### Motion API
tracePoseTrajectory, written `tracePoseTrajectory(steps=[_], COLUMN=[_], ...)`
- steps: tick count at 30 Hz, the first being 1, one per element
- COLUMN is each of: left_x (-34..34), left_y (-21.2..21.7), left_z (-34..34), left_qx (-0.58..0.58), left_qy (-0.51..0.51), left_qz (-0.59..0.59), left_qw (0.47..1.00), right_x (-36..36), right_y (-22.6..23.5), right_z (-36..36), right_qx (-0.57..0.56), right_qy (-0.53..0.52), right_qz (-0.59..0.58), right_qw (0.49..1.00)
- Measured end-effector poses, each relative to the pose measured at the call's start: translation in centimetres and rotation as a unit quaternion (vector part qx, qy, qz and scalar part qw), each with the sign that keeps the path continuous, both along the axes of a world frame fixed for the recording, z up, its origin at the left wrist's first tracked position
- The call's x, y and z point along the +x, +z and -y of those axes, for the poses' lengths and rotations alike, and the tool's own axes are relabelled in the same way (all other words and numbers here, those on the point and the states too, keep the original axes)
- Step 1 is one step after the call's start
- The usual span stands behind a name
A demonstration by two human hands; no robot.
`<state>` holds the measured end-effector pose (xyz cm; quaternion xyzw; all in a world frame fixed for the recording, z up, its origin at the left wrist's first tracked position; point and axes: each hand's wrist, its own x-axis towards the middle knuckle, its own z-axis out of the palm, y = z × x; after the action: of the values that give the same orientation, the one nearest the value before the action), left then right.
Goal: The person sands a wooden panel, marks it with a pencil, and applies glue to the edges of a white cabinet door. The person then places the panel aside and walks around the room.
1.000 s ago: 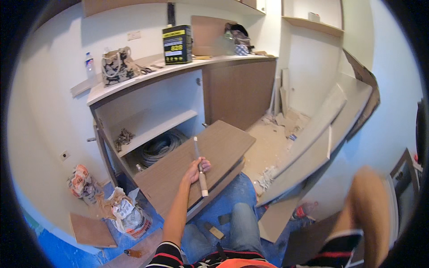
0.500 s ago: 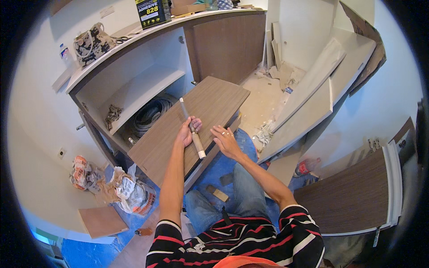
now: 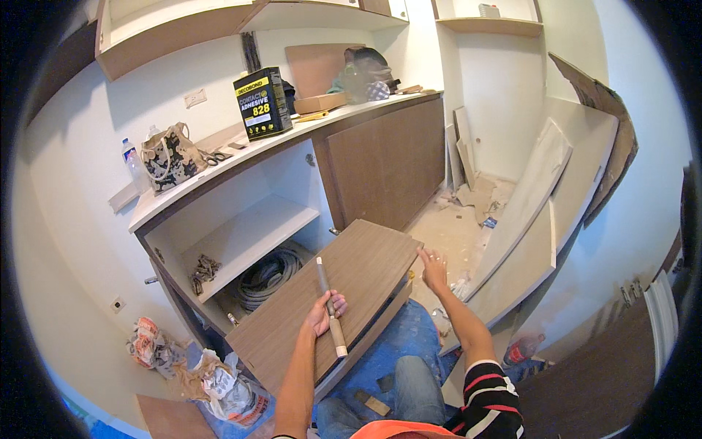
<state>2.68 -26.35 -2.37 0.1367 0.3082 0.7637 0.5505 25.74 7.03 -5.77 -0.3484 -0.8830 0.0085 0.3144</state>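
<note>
My left hand (image 3: 322, 312) is closed, palm up, around a long file-like tool (image 3: 338, 338) with a wooden handle and a grey shaft, pale at both ends. It lies slantwise over a brown wood-grain panel (image 3: 373, 256), which rests in front of me on a support I see only partly. At the panel's far right corner, my right hand (image 3: 434, 269) touches the edge with its fingertips; the fingers are apart and hold nothing.
Behind the panel stands an open cabinet (image 3: 241, 223) with a coiled hose (image 3: 267, 278) inside. A black adhesive can (image 3: 262, 102) and a patterned bag (image 3: 174, 156) stand on its counter. Long boards (image 3: 526, 227) lean at right. Bags of rubbish (image 3: 230, 388) sit at left.
My right hand has moved away from the tool, forward and right to the panel's corner. The left hand still holds the tool. My view has tilted up, showing more wall and upper cabinets.
</note>
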Motion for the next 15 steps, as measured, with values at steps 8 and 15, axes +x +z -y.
tracePoseTrajectory(steps=[8,15], left_x=[-0.1,0.0], left_y=[0.2,0.0], left_z=[0.1,-0.1], left_qx=[0.040,0.005], left_qy=[-0.046,-0.008], left_qz=[-0.003,0.001], left_qw=[0.998,1.000], right_x=[-1.5,-1.5], right_y=[-0.4,-0.4], right_z=[-0.2,0.1], right_qx=[-0.015,-0.029], right_qy=[0.036,0.020], right_qz=[-0.040,-0.006], right_qw=[0.998,0.999])
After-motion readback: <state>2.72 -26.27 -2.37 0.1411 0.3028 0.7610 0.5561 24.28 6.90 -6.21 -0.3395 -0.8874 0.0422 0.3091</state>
